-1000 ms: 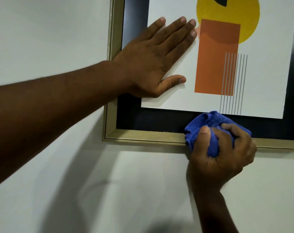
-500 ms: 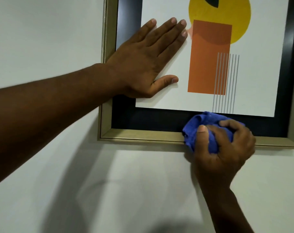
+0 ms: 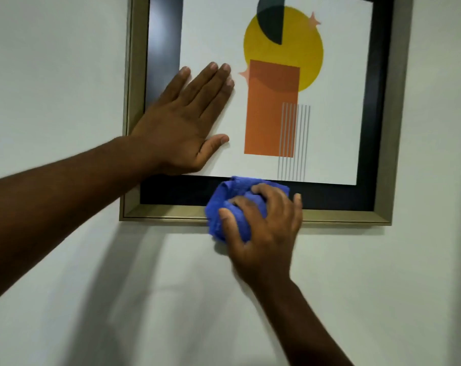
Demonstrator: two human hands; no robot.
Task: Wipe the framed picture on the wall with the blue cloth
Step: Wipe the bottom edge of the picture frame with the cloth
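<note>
The framed picture [image 3: 340, 128] hangs on a pale wall: gold frame, black mat, white print with a yellow circle, an orange rectangle and thin grey lines. My left hand [image 3: 187, 120] lies flat on the glass over the lower left of the print, fingers spread, wrist over the left frame edge. My right hand [image 3: 263, 228] clutches the bunched blue cloth [image 3: 234, 207] and presses it against the bottom gold rail and black mat, left of the middle. Part of the cloth hangs below the frame.
The pale wall [image 3: 65, 75] surrounds the frame on the left, right and below. Shadows of both arms fall on the wall under the frame. The frame's bottom rail [image 3: 351, 216] runs on to the right of the cloth.
My right hand has slid the cloth leftward along the bottom rail. The view has shifted, so more of the picture's right side and upper print shows. My left hand stays flat on the glass.
</note>
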